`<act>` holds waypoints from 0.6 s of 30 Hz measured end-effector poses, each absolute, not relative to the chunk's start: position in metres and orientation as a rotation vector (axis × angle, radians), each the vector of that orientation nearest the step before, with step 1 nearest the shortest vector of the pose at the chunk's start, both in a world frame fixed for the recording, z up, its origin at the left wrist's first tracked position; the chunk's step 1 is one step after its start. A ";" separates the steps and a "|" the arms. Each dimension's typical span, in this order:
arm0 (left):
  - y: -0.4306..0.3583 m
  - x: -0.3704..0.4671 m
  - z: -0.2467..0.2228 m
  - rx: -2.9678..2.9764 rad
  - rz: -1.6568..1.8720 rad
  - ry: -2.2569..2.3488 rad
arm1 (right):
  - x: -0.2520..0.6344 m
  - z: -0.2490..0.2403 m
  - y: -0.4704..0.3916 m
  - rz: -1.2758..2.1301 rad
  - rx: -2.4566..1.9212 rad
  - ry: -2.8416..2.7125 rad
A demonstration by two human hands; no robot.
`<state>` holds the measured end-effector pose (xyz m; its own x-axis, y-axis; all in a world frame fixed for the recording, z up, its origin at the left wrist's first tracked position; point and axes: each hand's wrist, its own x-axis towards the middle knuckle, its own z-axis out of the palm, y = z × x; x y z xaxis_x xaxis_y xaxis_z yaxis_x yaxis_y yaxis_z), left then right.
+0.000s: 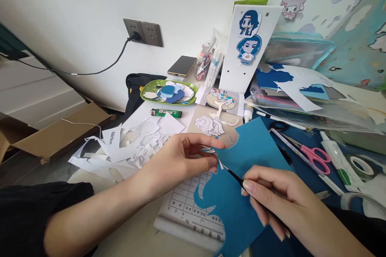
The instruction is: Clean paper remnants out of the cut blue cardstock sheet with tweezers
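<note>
My left hand (183, 156) is beside the cut edge of a blue paper sheet (241, 213), thumb and forefinger curled round a small white-striped paper piece (208, 150) that they partly hide. In my right hand (271, 196) is a slim black tool, seemingly tweezers (234, 176), its fine tip pointing at the left fingertips. Another small white scrap (221, 164) shows by that tip. The blue sheet has curved cut-outs along its left side and lies over a printed form pad (187, 204). Just beyond is a line-drawn figure cut-out (208, 125).
White paper scraps (120, 156) pile up at left. A green tray (144, 95) holds cut paper shapes, near a green lighter (166, 113). Pink-handled scissors (316, 157), a white tube (337, 160) and tape (360, 165) lie at right. Behind stand a phone (182, 65) and a white panel (235, 76).
</note>
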<state>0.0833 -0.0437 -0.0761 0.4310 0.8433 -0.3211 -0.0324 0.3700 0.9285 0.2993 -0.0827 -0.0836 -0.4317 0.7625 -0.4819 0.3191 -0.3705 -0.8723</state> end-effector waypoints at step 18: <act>-0.044 0.078 -0.073 1.182 0.489 0.958 | 0.293 -0.083 -0.093 1.987 -1.443 -1.409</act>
<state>0.0779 -0.0444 -0.0728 0.5349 0.7611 -0.3668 0.1495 0.3421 0.9277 0.2934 -0.0931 -0.0835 -0.4452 0.7093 -0.5465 0.2808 -0.4689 -0.8374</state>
